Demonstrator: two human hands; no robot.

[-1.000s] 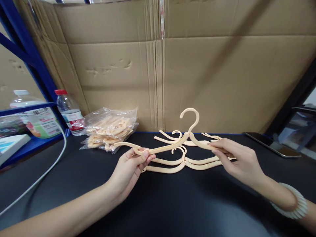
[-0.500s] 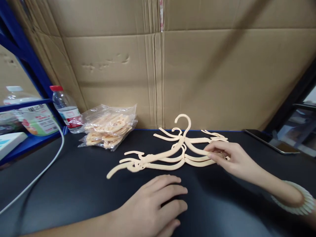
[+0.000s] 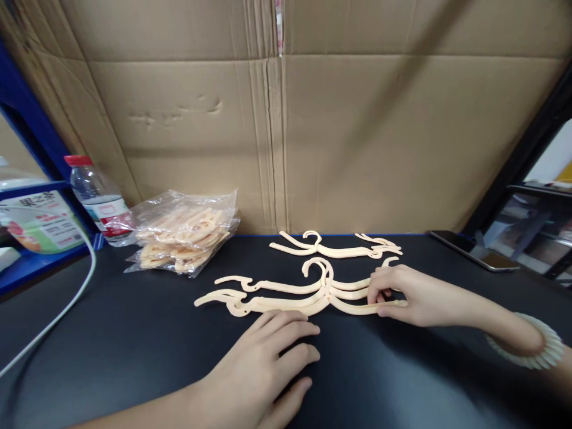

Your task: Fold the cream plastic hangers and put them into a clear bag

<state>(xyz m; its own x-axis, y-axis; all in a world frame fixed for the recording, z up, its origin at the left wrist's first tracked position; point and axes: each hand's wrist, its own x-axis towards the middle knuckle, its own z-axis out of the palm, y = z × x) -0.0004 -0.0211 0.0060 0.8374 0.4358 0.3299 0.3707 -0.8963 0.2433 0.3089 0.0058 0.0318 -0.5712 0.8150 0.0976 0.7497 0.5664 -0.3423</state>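
Several cream plastic clothes hangers lie on the black table. My right hand (image 3: 395, 293) pinches the right arm of the nearest hanger (image 3: 290, 305), which rests low over two others, their hooks bunched together at the middle. Just behind it the long bar of another hanger (image 3: 286, 288) shows. In front of the group my left hand (image 3: 277, 363) is open, palm down, fingers spread and holding nothing; its index finger is close to the nearest hanger's left arm, and I cannot tell whether they touch. Farther back lies a separate hanger piece (image 3: 344, 252).
Clear plastic bags (image 3: 187, 232) of more hanger parts lie at the back left, beside a red-capped bottle (image 3: 100, 202). A white cable (image 3: 67, 316) runs down the left side. A dark flat phone-like device (image 3: 473, 250) lies at the back right. Cardboard (image 3: 357, 149) stands behind the table.
My right hand has lowered the hanger, which stood tilted with its hook up, down onto the others and nearer to me. The view has shifted slightly right. My left hand stays open.
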